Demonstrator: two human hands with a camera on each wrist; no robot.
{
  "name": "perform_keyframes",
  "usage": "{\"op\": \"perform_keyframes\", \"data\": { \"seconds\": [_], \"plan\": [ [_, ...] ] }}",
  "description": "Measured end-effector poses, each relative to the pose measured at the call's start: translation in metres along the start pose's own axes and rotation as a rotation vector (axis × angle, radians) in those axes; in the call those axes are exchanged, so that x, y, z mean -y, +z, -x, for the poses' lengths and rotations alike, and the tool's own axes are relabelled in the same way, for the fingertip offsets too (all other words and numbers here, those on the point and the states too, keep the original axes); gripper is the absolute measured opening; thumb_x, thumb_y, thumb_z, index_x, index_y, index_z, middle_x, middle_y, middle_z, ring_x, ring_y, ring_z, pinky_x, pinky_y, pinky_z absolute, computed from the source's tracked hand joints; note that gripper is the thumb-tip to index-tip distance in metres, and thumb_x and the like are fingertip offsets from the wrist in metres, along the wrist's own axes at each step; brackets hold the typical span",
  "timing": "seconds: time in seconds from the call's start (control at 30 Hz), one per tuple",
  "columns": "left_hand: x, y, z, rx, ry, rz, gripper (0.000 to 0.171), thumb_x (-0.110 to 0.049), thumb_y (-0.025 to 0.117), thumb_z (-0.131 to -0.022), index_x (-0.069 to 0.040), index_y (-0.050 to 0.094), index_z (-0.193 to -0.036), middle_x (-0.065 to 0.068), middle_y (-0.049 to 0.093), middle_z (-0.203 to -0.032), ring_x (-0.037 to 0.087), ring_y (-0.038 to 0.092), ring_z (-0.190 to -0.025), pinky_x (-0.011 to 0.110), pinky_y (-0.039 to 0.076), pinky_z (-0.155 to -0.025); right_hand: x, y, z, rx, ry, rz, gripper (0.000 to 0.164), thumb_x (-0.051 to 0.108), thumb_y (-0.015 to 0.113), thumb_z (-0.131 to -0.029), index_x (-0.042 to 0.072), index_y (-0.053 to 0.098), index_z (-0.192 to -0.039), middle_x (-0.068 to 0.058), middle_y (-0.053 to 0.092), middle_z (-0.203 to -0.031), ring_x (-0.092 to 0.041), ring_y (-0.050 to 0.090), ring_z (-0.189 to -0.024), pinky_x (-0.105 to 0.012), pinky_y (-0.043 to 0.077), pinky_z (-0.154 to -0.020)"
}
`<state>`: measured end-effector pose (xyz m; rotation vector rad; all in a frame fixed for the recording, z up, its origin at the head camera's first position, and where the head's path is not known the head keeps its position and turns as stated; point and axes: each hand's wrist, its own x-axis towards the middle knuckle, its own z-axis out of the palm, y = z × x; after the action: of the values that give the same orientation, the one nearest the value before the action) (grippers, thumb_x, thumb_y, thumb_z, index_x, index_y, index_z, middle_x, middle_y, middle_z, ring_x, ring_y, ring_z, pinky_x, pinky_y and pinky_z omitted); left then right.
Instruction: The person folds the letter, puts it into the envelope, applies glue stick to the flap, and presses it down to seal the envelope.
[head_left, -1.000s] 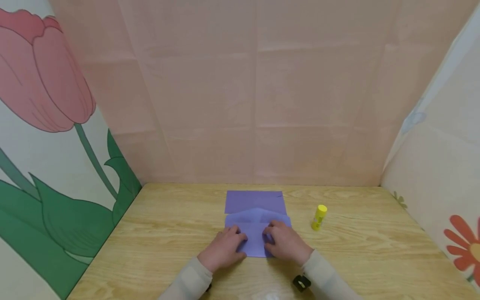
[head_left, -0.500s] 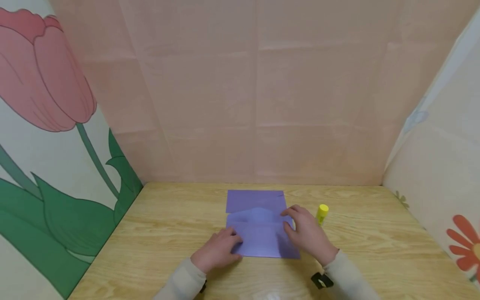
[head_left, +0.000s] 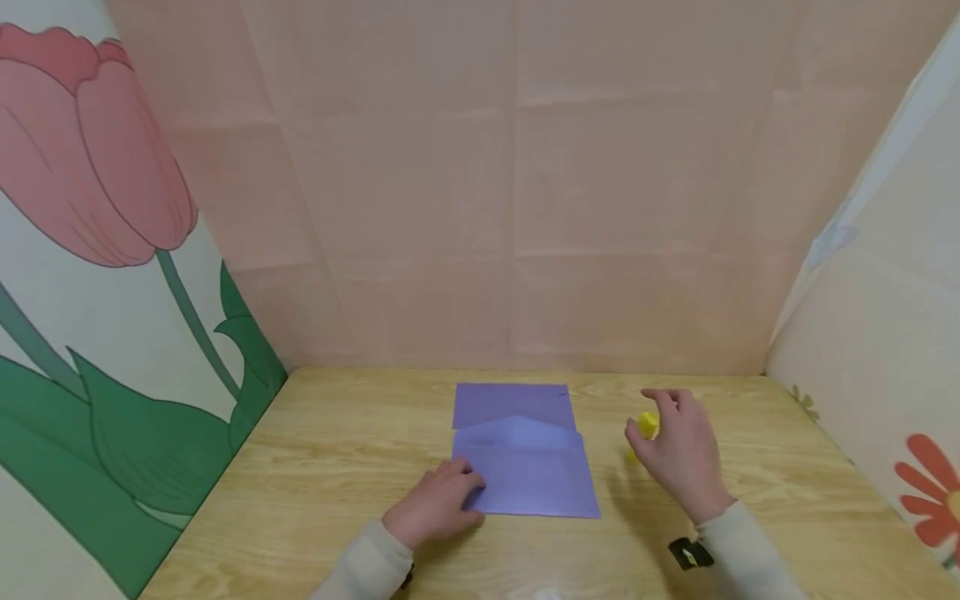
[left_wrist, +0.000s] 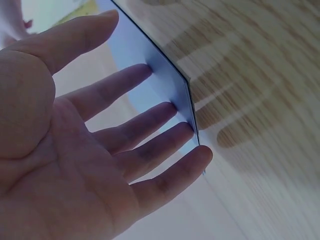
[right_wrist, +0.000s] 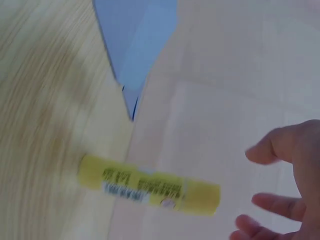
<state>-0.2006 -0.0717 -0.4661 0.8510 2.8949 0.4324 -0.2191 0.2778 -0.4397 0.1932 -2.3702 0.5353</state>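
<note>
A light purple envelope (head_left: 528,482) lies on the table with its flap spread toward the back. In the head view my left hand (head_left: 437,504) rests at its left edge; the left wrist view has those fingers extended, tips touching the envelope's surface near the edge. A yellow glue stick (right_wrist: 150,185) stands upright right of the envelope. Beside and above it is my right hand (head_left: 682,450), thumb and fingers spread apart. The right wrist view shows a gap between the fingertips and the glue stick, which the hand partly covers in the head view.
Behind the envelope, partly under its flap, lies a darker purple piece of paper (head_left: 510,404). The wood-patterned table (head_left: 337,433) meets a pinkish cloth backdrop (head_left: 510,208). Flower-printed panels stand at the left and right sides.
My right hand has come off the envelope and moved right, over to the glue stick, its fingers spread. The left hand has shifted slightly left and stays at the envelope's edge.
</note>
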Motion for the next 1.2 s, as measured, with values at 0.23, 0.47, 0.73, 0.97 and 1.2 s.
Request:
{"op": "perform_keyframes", "data": {
  "seconds": [0.23,0.47,0.73,0.97,1.2],
  "plan": [
    [0.001,0.000,0.002,-0.006,0.014,0.024,0.042,-0.033,0.077,-0.086,-0.011,0.069,-0.121,0.002,0.058,-0.120,0.020,0.055,-0.109,0.040,0.048,-0.093,-0.016,-0.008,0.005,0.174,0.136,0.011,0.070,0.032,0.079,-0.080,-0.010,0.053,-0.130,-0.033,0.057,-0.112,-0.047,0.055,-0.096,-0.057,0.048,-0.071],
    [0.006,-0.002,0.003,-0.052,0.057,0.025,0.039,-0.031,0.077,-0.087,-0.011,0.069,-0.118,0.004,0.060,-0.120,0.023,0.056,-0.109,0.041,0.048,-0.091,-0.027,-0.008,0.008,0.403,0.222,-0.005,0.076,0.044,0.076,-0.085,-0.013,0.051,-0.130,-0.032,0.063,-0.109,-0.035,0.063,-0.083,-0.043,0.051,-0.060],
    [0.011,-0.001,0.004,-0.025,0.057,0.044,0.039,-0.032,0.075,-0.088,-0.010,0.069,-0.120,0.001,0.059,-0.115,0.016,0.055,-0.104,0.035,0.048,-0.091,-0.037,0.002,0.012,0.494,0.247,-0.068,0.062,0.036,0.074,-0.089,-0.013,0.054,-0.121,-0.029,0.066,-0.103,-0.030,0.064,-0.080,-0.042,0.051,-0.062],
    [0.010,0.000,0.003,-0.016,0.053,0.047,0.037,-0.033,0.075,-0.089,-0.010,0.070,-0.118,0.002,0.060,-0.116,0.018,0.056,-0.107,0.036,0.048,-0.092,-0.042,0.011,0.014,0.490,0.255,-0.124,0.041,0.030,0.071,-0.092,-0.005,0.059,-0.107,-0.029,0.066,-0.104,-0.027,0.064,-0.078,-0.037,0.051,-0.061],
    [0.010,0.000,0.002,-0.014,0.048,0.053,0.038,-0.033,0.075,-0.089,-0.011,0.070,-0.119,0.000,0.059,-0.115,0.015,0.055,-0.105,0.033,0.048,-0.091,-0.042,0.014,0.012,0.500,0.294,-0.146,0.038,0.028,0.066,-0.095,-0.006,0.059,-0.109,-0.024,0.066,-0.101,-0.023,0.063,-0.077,-0.032,0.049,-0.058]
  ]
}}
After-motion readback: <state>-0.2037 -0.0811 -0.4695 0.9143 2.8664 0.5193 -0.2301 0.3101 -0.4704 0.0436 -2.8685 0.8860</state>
